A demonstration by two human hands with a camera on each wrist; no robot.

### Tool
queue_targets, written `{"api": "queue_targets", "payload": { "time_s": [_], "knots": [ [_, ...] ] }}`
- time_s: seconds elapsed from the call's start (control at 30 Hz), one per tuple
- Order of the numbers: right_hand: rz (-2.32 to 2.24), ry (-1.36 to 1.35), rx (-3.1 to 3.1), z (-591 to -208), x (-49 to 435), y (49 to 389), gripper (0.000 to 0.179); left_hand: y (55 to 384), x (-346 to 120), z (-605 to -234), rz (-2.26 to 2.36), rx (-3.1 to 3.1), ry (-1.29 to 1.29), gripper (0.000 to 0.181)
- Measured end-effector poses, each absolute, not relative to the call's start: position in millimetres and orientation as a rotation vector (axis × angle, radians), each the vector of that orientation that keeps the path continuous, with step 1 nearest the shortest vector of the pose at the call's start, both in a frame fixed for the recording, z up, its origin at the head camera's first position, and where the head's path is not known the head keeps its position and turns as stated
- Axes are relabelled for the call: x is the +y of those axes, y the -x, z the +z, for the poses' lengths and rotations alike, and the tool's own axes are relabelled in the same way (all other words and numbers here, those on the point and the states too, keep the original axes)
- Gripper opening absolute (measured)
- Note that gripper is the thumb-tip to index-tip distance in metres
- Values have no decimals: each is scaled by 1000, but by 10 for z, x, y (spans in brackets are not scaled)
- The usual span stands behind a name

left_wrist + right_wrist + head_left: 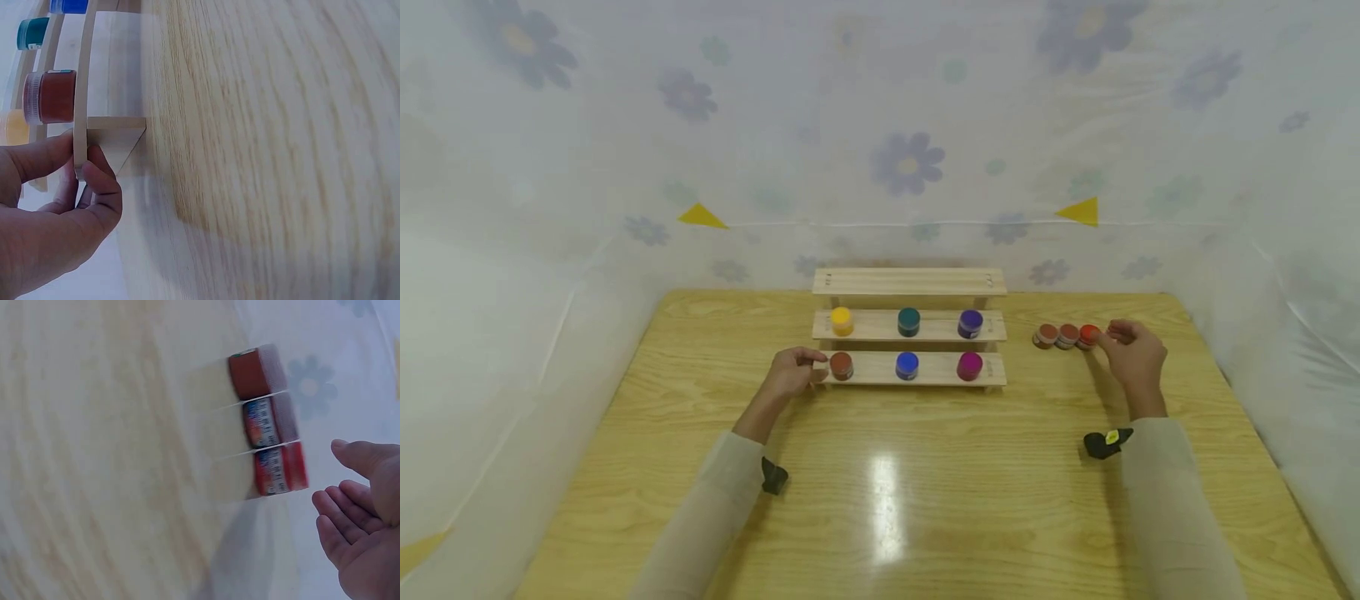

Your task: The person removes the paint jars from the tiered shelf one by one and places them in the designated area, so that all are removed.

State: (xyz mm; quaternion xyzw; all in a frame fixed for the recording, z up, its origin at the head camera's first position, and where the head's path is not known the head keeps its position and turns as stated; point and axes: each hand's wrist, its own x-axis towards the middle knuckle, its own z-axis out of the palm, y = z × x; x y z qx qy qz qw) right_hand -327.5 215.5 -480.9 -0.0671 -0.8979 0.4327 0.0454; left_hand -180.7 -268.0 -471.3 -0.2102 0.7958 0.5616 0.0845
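Observation:
My left hand (793,372) pinches the left end of the bottom step of a three-step wooden rack (865,371), thumb on top and fingers curled below. Right beside the thumb stands a brown paint jar (57,97). My right hand (1135,357) hovers by a row of three jars on the table, its fingers spread and apart from them in the right wrist view. Nearest to it is a red paint jar (281,469); beyond it come a brown-red jar (270,420) and another brown jar (256,373), side by side.
The bottom step also bears a blue jar (907,365) and a magenta jar (970,366). On the middle step stand yellow (842,321), teal (908,322) and purple jars (971,323). Flowered white sheeting (850,125) hangs behind the wooden table (1000,500).

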Motion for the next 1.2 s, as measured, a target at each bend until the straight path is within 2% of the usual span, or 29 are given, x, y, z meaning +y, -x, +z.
{"api": "queue_targets", "payload": {
  "time_s": [0.37, 0.73, 1.2],
  "knots": [
    [1477, 178, -2515, -4503, 2006, 3287, 49, 1815, -2692, -4717, 1685, 2367, 631, 27],
    [1527, -93, -2340, -4231, 1648, 3203, 38, 1810, -2685, -4709, 1681, 2359, 630, 27],
    [1499, -299, -2462, -4112, 1198, 3055, 46, 1809, -2687, -4693, 1669, 2356, 639, 28]
  ]
}}
